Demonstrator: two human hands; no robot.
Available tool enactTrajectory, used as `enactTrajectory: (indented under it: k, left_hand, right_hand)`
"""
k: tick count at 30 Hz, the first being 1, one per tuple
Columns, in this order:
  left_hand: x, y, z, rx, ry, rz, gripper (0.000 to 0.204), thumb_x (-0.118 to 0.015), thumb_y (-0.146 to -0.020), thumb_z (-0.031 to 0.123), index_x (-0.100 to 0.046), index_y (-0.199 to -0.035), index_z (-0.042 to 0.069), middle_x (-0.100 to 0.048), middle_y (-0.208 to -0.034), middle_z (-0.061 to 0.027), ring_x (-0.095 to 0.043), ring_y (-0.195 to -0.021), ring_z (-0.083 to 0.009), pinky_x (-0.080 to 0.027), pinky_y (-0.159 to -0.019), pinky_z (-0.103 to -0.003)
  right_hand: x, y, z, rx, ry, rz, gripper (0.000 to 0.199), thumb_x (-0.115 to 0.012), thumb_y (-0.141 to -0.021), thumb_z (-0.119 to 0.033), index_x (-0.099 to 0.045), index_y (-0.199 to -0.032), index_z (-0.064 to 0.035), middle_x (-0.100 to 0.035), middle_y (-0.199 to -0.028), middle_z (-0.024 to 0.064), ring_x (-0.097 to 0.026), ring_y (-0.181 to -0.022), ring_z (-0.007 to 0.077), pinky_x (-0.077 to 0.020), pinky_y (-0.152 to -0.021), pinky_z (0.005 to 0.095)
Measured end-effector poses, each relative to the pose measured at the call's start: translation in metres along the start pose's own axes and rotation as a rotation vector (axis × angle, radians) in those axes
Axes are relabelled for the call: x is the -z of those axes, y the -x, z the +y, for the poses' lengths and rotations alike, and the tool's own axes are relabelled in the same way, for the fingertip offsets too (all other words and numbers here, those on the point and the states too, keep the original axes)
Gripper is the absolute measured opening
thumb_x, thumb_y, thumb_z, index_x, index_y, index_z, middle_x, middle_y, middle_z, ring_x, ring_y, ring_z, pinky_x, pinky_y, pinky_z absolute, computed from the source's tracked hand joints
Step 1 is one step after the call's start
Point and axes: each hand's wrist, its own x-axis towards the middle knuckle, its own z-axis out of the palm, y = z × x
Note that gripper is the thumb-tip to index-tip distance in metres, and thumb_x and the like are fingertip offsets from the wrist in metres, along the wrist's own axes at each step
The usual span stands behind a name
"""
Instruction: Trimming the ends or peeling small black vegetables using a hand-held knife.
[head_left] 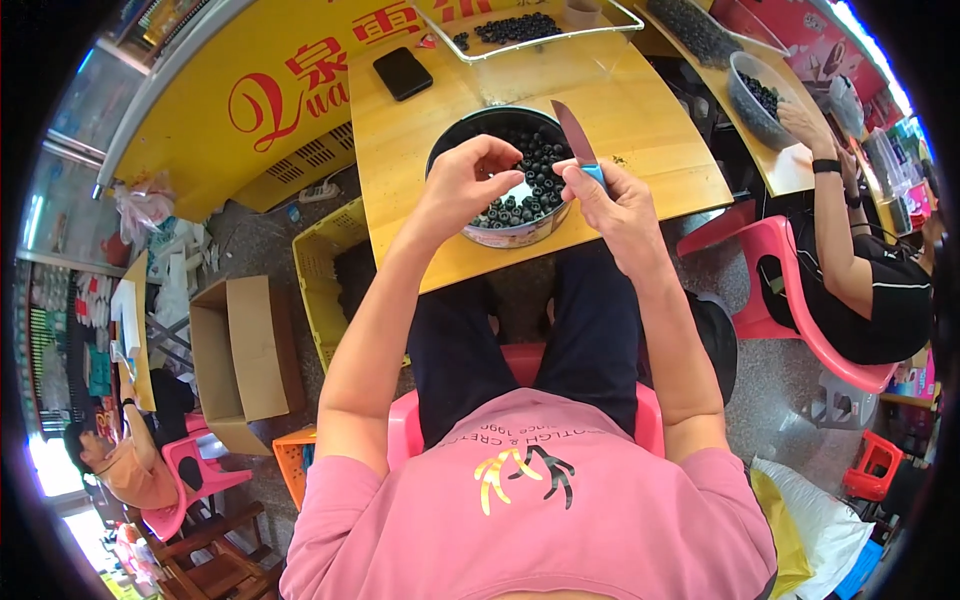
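My right hand (622, 205) grips a knife (573, 133) by its blue handle, the blade pointing up and away from me. My left hand (468, 188) hovers over the near left side of a round metal tin (515, 236), thumb and curled fingers apart with nothing visible between them. Inside the tin lie many small, dark, round, fruit-like pieces (541, 160), some with pale spots. They are heaped toward the right, and part of the pale bottom shows. My left hand hides some of the tin's left side.
The tin stands on a wooden table (640, 120). A black phone (402, 73) and a white-rimmed tray (545, 45) with dark pieces lie at the far side. A co-worker (850, 240) sits at right by a clear bowl (762, 100). A yellow crate (325, 270) and cardboard box (245, 350) stand left.
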Motion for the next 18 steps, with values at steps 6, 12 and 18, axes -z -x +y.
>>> enactTrajectory:
  k: [6,12,18]
  left_hand:
    - [-0.007,0.034,0.028,-0.091,0.512,0.042,0.022,-0.067,-0.086,0.000,-0.058,-0.107,0.002,-0.059,-0.100,-0.0012,-0.058,-0.094,-0.0090,-0.047,-0.083,-0.023]
    - [-0.007,0.041,0.043,-0.181,0.143,0.130,0.026,-0.067,-0.085,-0.001,-0.058,-0.109,0.004,-0.057,-0.098,-0.0022,-0.056,-0.093,-0.0089,-0.046,-0.083,-0.024]
    - [-0.027,0.047,0.029,-0.101,0.492,0.297,0.023,-0.069,-0.087,0.006,-0.060,-0.107,0.002,-0.057,-0.101,-0.0028,-0.057,-0.091,-0.0094,-0.047,-0.079,-0.023]
  right_hand:
    - [-0.024,-0.003,0.001,-0.111,-0.250,-0.033,0.024,-0.065,-0.093,-0.024,-0.068,-0.104,-0.0024,-0.060,-0.075,-0.0022,-0.040,-0.052,0.0008,-0.0288,-0.046,0.0170]
    - [-0.035,-0.002,-0.003,-0.094,-0.263,-0.089,0.020,-0.069,-0.090,-0.022,-0.067,-0.099,-0.0043,-0.057,-0.071,-0.0048,-0.041,-0.055,0.0011,-0.0302,-0.049,0.0182]
    - [-0.045,0.000,0.007,-0.107,-0.483,-0.065,0.022,-0.067,-0.091,-0.019,-0.065,-0.109,-0.0048,-0.052,-0.068,-0.0057,-0.042,-0.055,0.0032,-0.0340,-0.050,0.0202]
